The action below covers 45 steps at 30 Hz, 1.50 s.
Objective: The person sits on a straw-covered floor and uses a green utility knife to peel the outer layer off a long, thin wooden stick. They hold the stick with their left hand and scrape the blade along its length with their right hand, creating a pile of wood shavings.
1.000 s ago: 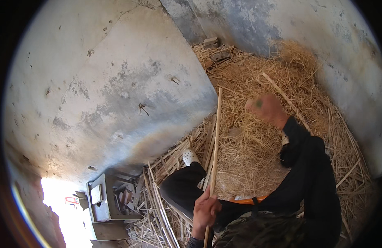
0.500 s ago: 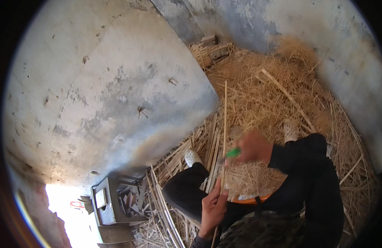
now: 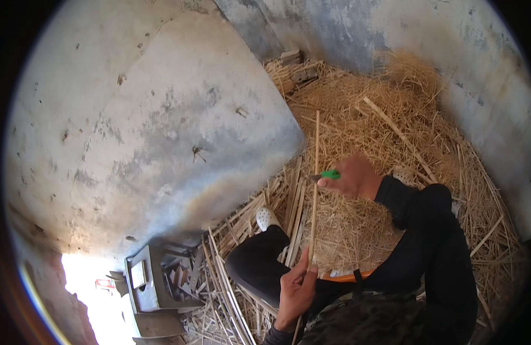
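Observation:
My left hand (image 3: 297, 289) is closed round the lower part of a long thin wooden strip (image 3: 315, 213), which stands nearly upright in the view and points away from me. My right hand (image 3: 356, 175) grips a knife (image 3: 330, 174) with a green handle. The short dark blade lies against the strip, well above my left hand, with the thumb close by it. The strip's near end passes under my left forearm.
Curly shavings (image 3: 363, 126) are heaped before me up to the walls. Loose wooden strips (image 3: 234, 293) lie to the left, beside a wooden cabinet (image 3: 147, 287) holding scraps. A white clog (image 3: 266, 218) is on my left foot; an orange edge (image 3: 349, 277) shows between my legs.
My right hand has moved the knife up along the strip, away from my left hand. My left hand keeps its grip in nearly the same place.

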{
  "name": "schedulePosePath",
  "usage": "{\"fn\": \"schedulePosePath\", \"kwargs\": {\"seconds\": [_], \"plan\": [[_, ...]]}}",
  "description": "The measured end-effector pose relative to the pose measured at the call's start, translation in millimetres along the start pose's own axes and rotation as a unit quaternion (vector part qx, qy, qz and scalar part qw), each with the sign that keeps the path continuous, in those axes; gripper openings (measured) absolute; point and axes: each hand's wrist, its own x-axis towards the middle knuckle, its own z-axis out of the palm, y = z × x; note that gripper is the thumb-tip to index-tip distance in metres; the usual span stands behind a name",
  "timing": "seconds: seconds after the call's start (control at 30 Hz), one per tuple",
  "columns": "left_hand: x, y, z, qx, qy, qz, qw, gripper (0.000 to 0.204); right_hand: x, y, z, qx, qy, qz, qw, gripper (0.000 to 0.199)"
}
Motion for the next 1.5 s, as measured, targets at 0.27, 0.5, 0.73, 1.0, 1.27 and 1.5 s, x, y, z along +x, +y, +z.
{"fn": "schedulePosePath", "kwargs": {"seconds": [0.27,0.5,0.73,1.0,1.27,1.5], "plan": [[-6,3,5,0.020,-0.017,-0.011,1.000,0.052,4,22,-3,-0.066,0.091,-0.112,0.987,0.080],[-13,3,1,0.066,-0.030,0.006,0.997,0.051,20,54,3,-0.128,0.161,-0.099,0.974,0.078],[-29,-9,-6,-0.032,-0.063,-0.086,0.994,0.052,46,121,-35,-0.128,0.138,0.090,0.978,0.075],[-20,-17,-8,-0.219,-0.036,-0.095,0.970,0.041,34,88,-68,0.007,0.160,0.120,0.980,0.073],[6,0,4,-0.308,-0.053,-0.061,0.948,0.037,-20,-19,-13,0.000,0.061,-0.084,0.995,0.075],[3,-1,2,-0.309,-0.049,-0.052,0.948,0.044,-26,-32,-12,0.000,0.040,-0.134,0.990,0.080]]}}
